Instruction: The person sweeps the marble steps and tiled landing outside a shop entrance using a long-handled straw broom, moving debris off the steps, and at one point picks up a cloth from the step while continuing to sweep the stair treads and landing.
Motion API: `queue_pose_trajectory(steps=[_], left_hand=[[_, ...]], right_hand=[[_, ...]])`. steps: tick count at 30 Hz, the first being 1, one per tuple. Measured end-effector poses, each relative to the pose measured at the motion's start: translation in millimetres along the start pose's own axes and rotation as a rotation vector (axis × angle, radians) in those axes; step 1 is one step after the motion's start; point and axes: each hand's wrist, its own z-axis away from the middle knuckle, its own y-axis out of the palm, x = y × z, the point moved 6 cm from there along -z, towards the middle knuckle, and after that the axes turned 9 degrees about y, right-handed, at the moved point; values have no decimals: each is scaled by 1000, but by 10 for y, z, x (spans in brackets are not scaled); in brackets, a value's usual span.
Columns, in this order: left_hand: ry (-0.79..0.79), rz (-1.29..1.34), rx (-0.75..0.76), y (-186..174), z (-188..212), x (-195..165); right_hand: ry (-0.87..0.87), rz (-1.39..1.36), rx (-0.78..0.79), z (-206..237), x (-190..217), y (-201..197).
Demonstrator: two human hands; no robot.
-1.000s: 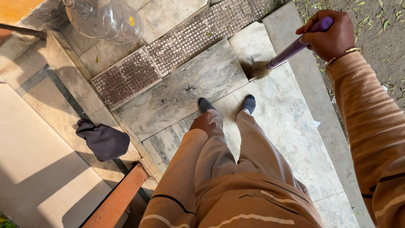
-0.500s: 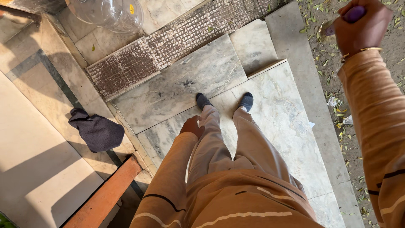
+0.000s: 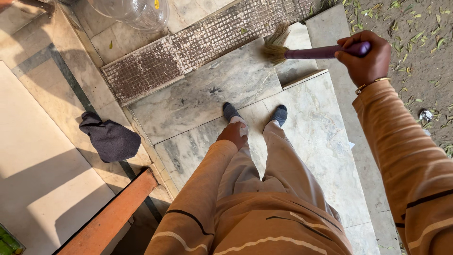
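In the head view, the right hand (image 3: 364,60) is closed in a fist around the purple handle of a broom (image 3: 311,51), whose straw bristles hang to the left of that hand, over the grey marble step (image 3: 207,92) beside a metal drain grate (image 3: 207,42). The left hand (image 3: 232,134) rests loosely curled against the person's knee, above the two grey socks on the marble. Far left of this hand a dark cloth (image 3: 111,139) lies on the pale floor, and to the right of the right hand is bare ground (image 3: 420,42) with dry leaves.
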Motion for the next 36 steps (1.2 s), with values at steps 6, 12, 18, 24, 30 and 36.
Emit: queue_pose_trajectory(steps=[6, 12, 18, 24, 30, 36], left_hand=[[1, 11, -64, -156, 37, 240], [-116, 54, -106, -207, 202, 606], [-37, 135, -129, -171, 237, 489], [172, 480, -272, -321, 164, -135], [55, 1850, -119, -629, 187, -718], [249, 2181, -459, -848, 607, -455]], right_hand=[[-24, 268, -85, 51, -176, 111], [-83, 390, -278, 180, -40, -452], [-108, 62, -202, 460, 791, -836], [-13, -318, -55, 721, 1378, -514], [94, -592, 209, 1053, 1287, 451], [322, -549, 547, 1194, 1107, 1107]])
